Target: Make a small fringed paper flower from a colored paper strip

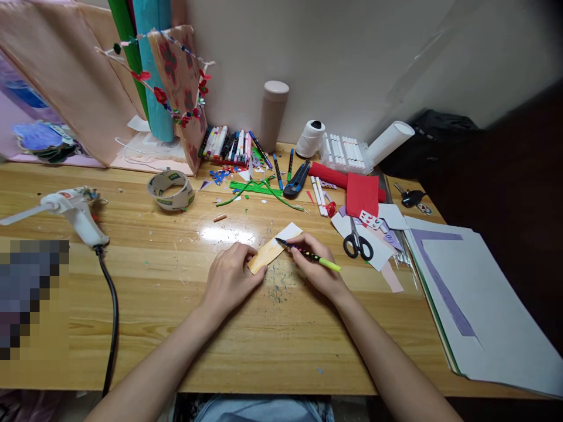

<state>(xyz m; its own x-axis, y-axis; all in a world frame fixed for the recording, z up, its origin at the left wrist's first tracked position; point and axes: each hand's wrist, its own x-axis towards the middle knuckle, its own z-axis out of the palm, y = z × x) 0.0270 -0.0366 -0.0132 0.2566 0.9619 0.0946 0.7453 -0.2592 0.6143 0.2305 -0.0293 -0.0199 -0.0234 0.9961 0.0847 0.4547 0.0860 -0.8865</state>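
Head view: paper strip (269,253) lies mid-frame, slanting from lower left up to the right, on the wooden table (281,346); orange-tan at its lower-left end, white at the upper right; left hand (233,274) touches the lower-left end, thumb along the near edge, other fingers bent and close together on the far side; can't tell if they pinch it or just press it down; right hand (319,266) pinches a dotted black pen (310,254) with a yellow-green end, thumb and fingers closed round the barrel, tip at the strip's white part.

Right of the right hand: black-handled scissors (358,238) on paper scraps (382,252); stack of large sheets (492,293) at lower right, purple paper piece (445,293) on top; upper center: utility knife (297,180), left of a red roll (328,174); green strips (253,187) left of the knife; tape roll (172,200) upper left of the left hand; glue gun (81,220) at left, black cord (115,310) running down to the table's near edge.
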